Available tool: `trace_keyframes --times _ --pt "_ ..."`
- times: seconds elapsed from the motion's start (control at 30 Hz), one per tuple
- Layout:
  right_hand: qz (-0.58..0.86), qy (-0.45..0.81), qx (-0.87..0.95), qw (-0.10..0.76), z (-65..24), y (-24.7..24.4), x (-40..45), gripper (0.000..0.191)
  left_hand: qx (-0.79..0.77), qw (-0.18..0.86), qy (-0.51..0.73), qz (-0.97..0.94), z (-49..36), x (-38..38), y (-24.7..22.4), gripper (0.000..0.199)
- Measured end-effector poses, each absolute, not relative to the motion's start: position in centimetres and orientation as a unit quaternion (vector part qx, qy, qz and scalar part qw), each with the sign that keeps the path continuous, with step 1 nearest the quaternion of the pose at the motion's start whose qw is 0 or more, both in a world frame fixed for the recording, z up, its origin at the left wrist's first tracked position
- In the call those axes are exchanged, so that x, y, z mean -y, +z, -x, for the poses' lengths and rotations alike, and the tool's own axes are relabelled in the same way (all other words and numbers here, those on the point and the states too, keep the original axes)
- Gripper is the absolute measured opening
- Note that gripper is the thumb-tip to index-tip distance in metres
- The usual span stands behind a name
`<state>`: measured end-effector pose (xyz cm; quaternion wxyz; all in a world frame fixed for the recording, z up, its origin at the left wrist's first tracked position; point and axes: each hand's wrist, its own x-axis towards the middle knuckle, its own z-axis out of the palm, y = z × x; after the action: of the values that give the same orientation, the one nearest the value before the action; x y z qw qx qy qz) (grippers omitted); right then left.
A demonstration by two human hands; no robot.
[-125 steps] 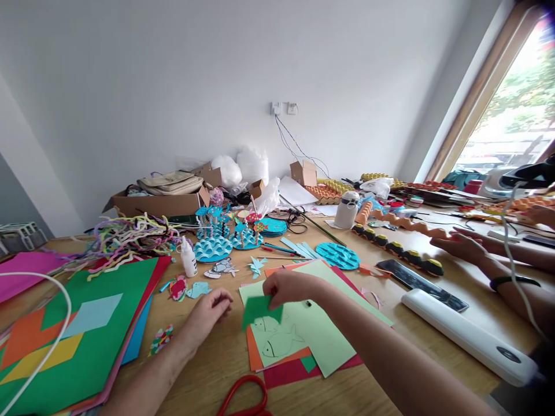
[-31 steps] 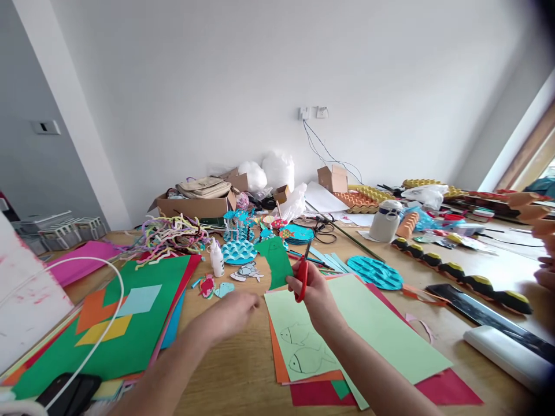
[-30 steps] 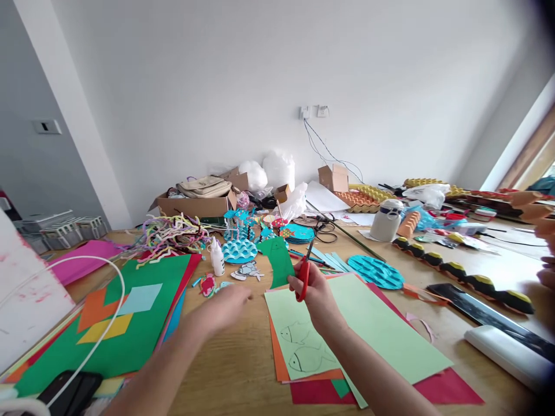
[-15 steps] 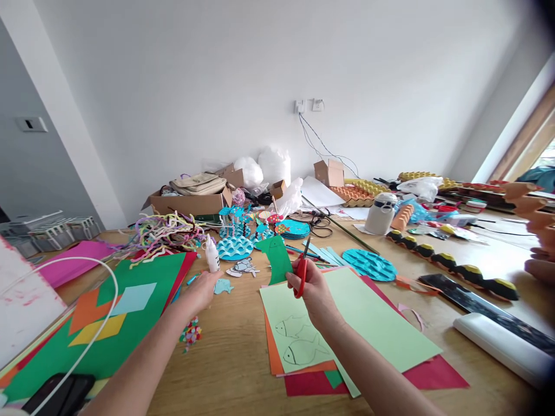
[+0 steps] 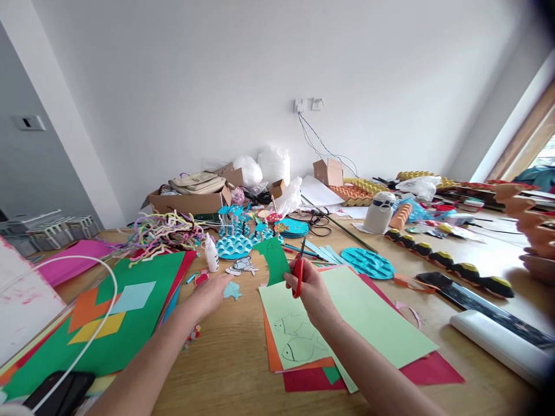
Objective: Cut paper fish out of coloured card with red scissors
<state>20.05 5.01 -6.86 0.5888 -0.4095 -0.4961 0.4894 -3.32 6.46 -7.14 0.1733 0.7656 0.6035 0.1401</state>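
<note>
My right hand (image 5: 315, 292) is closed around the red-handled scissors (image 5: 299, 274), blades pointing up, and also holds a green paper piece (image 5: 276, 263) with a drawn outline. My left hand (image 5: 215, 293) is over the table beside a small light-blue paper fish (image 5: 232, 290); what its fingers touch, if anything, is hidden. A white glue bottle (image 5: 211, 254) stands just beyond it, near a grey-and-white paper fish (image 5: 241, 266). Under my right forearm lies a pale green sheet (image 5: 373, 323) beside another with two fish drawn on it (image 5: 292, 341).
Green sheets (image 5: 130, 341) with coloured scraps lie left, near pipe cleaners (image 5: 167, 231). Blue wavy discs (image 5: 234, 247) stand ahead. A black-and-yellow egg-carton strip (image 5: 448, 263) and a white case (image 5: 494, 346) lie right. Another person's hand (image 5: 537, 268) shows at the right edge.
My left hand has moved slightly right and down, away from the glue bottle and toward the light-blue fish. My right hand, scissors and green paper have barely shifted.
</note>
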Motion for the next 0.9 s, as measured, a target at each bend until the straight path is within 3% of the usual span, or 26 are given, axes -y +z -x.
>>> trace_keyframes --times 0.2,0.37,0.47,0.63,0.77,0.9 --pt "0.396 0.497 0.497 0.591 -20.1 -6.8 -5.0 0.024 -0.574 0.253 0.235 -0.743 3.5 -6.6 -5.9 0.027" --pt "0.364 0.524 0.486 0.597 -19.6 -6.1 -4.2 0.025 -0.499 0.348 0.358 -0.708 1.7 -4.6 -2.5 0.05" --pt "0.354 0.541 0.479 0.594 -19.0 -5.5 -3.3 0.027 -0.428 0.493 0.375 -0.658 0.2 -2.7 -1.0 0.05" --pt "0.344 0.546 0.485 0.591 -18.3 -4.2 -2.4 0.027 -0.469 0.494 0.433 -0.59 -1.6 -1.9 -1.2 0.045" --pt "0.333 0.551 0.486 0.591 -17.9 -2.9 -2.2 0.028 -0.413 0.56 0.501 -0.515 -2.4 -2.2 -1.9 0.037" --pt "0.322 0.576 0.498 0.563 -16.9 -2.2 -2.2 0.029 -0.418 0.523 0.54 -0.511 -3.0 -2.1 -1.8 0.03"
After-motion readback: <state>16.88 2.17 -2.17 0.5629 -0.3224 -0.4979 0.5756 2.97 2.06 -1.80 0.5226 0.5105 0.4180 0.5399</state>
